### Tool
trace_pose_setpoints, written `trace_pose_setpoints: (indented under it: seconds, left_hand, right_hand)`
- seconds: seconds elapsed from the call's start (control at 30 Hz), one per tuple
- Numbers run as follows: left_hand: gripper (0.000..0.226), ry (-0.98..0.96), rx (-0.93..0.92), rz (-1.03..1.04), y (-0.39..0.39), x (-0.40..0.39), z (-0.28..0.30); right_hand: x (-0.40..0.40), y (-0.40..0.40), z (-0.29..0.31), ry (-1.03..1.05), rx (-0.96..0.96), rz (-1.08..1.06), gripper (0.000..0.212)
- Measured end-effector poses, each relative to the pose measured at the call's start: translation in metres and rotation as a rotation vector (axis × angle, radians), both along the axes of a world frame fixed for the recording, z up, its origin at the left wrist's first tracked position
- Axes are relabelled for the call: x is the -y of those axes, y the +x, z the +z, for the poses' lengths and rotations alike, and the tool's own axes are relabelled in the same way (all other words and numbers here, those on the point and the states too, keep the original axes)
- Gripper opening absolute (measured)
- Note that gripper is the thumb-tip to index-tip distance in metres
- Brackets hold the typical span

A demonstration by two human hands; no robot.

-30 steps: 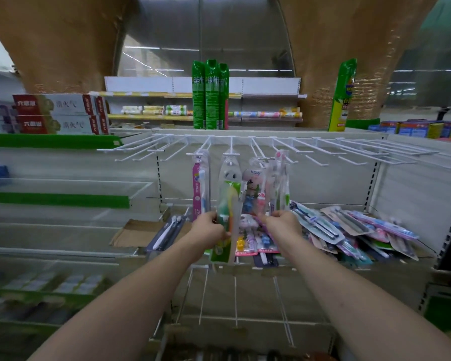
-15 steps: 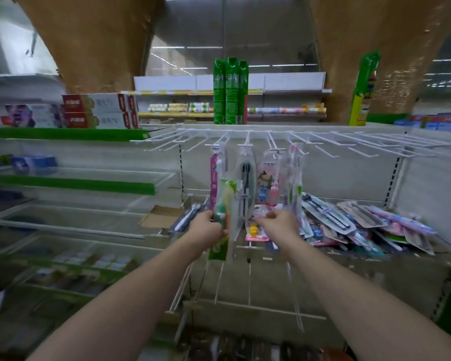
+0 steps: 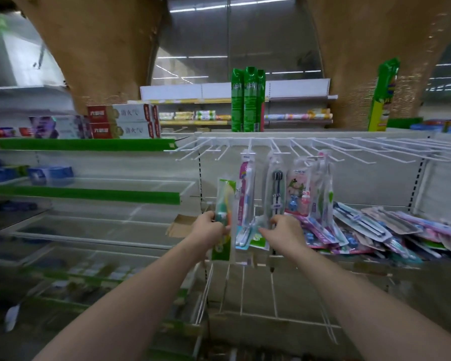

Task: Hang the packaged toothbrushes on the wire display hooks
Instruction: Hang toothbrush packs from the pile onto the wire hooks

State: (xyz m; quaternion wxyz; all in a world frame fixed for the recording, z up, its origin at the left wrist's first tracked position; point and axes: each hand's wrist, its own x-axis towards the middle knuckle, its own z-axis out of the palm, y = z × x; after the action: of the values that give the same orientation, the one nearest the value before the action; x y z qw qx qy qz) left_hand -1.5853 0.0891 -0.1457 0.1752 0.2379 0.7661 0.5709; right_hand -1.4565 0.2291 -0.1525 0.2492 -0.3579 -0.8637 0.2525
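My left hand [image 3: 211, 228] grips a green packaged toothbrush [image 3: 225, 204], held upright below the white wire display hooks [image 3: 307, 149]. My right hand [image 3: 284, 229] reaches among packs at the foot of the hanging ones; its fingers curl around the lower edge of a clear pack [image 3: 261, 230]. Several toothbrush packs hang from the hooks: a pink one [image 3: 246, 188], a dark one [image 3: 276, 188] and a cartoon one [image 3: 298, 191]. A heap of loose toothbrush packs [image 3: 375, 230] lies on the shelf to the right.
Many hooks right of the hanging packs carry nothing. A lower wire rack [image 3: 245, 290] juts out beneath my hands. Green-edged shelves [image 3: 89, 195] stand at left with toothpaste boxes [image 3: 123, 121] on top. Tall green packs [image 3: 248, 100] stand behind the hooks.
The view has swung left, so everything sits further right. My left hand has lifted the green pack slightly. My right hand has dropped to the packs' lower edges.
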Motion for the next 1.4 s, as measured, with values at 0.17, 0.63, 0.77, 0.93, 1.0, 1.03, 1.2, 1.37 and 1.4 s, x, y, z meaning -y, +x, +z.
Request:
trace_pose_setpoints:
  seconds: [0.17, 0.63, 0.77, 0.93, 1.0, 1.03, 1.2, 1.37, 1.4]
  left_hand:
    - [0.021, 0.052, 0.004, -0.042, -0.034, 0.017, 0.007]
    - [0.022, 0.116, 0.001, -0.218, -0.077, 0.027, 0.020]
    - [0.019, 0.117, 0.008, -0.240, -0.081, 0.025, 0.018]
    - [0.032, 0.094, 0.012, -0.236, -0.085, 0.016, 0.021]
    - [0.036, 0.088, 0.014, -0.234, -0.086, 0.012, 0.022]
    - [0.037, 0.092, 0.013, -0.232, -0.087, 0.010, 0.022]
    - [0.036, 0.109, 0.012, -0.229, -0.089, 0.004, 0.019]
    - [0.033, 0.116, 0.036, -0.222, -0.089, -0.001, 0.014]
    - [0.032, 0.111, 0.038, -0.218, -0.089, -0.001, 0.012]
  right_hand:
    - [0.024, -0.025, 0.001, -0.034, -0.015, -0.013, 0.040]
    - [0.062, -0.063, -0.004, -0.074, -0.096, -0.159, 0.040]
    - [0.058, -0.068, -0.002, -0.112, -0.108, -0.153, 0.043]
    - [0.047, -0.073, -0.004, -0.123, -0.109, -0.146, 0.038]
    - [0.042, -0.074, -0.004, -0.125, -0.100, -0.141, 0.041]
    - [0.040, -0.074, -0.004, -0.125, -0.093, -0.136, 0.043]
    - [0.029, -0.076, -0.008, -0.125, -0.083, -0.121, 0.043]
    - [0.025, -0.078, -0.011, -0.149, -0.089, -0.108, 0.047]
    - [0.025, -0.077, -0.011, -0.150, -0.090, -0.103, 0.046]
